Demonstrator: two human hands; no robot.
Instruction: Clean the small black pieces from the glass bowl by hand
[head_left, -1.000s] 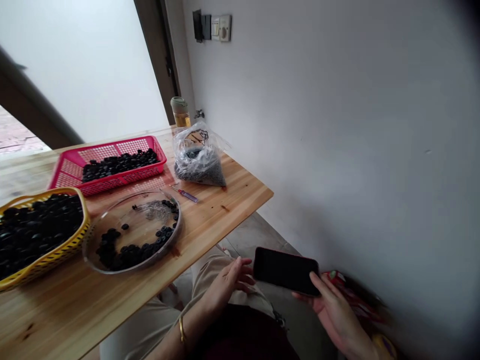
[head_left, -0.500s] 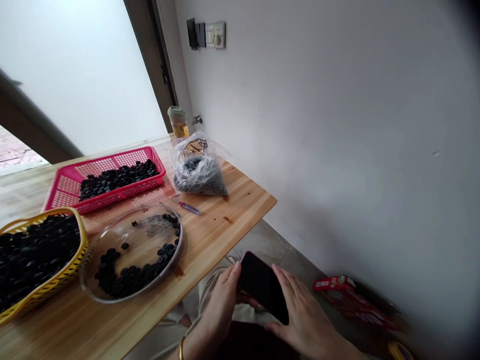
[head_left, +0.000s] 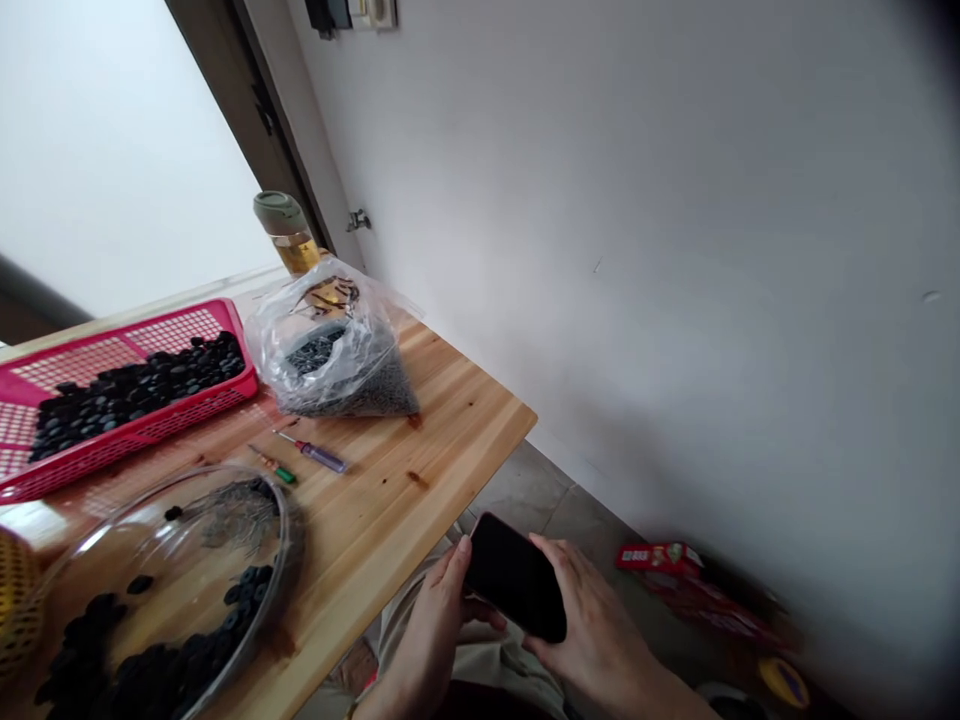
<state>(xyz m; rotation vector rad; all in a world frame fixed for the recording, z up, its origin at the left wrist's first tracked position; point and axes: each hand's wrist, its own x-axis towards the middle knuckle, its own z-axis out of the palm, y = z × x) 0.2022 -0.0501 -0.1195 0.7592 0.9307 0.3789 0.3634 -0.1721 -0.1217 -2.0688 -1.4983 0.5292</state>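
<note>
Between my two hands is a smartphone with a dark screen, tilted above my lap beside the table edge. My left hand grips its left end, thumb along the side and fingers curled beneath. My right hand closes on the right end, fingers on the far edge and thumb at the near one. To the left on the wooden table lies a clear round dish with black disc-like pieces and a heap of thin metal pins. Two small screwdrivers, one purple-handled and one green-handled, lie behind it.
A pink basket of black pieces sits at the back left, a yellow basket at the left edge. A clear plastic bag of small grey pieces stands near a lidded bottle. Red boxes lie on the floor by the wall.
The view has swung right and closer, so the table things sit further left and the yellow basket is mostly out of frame. Both hands still hold the smartphone in nearly the same pose.
</note>
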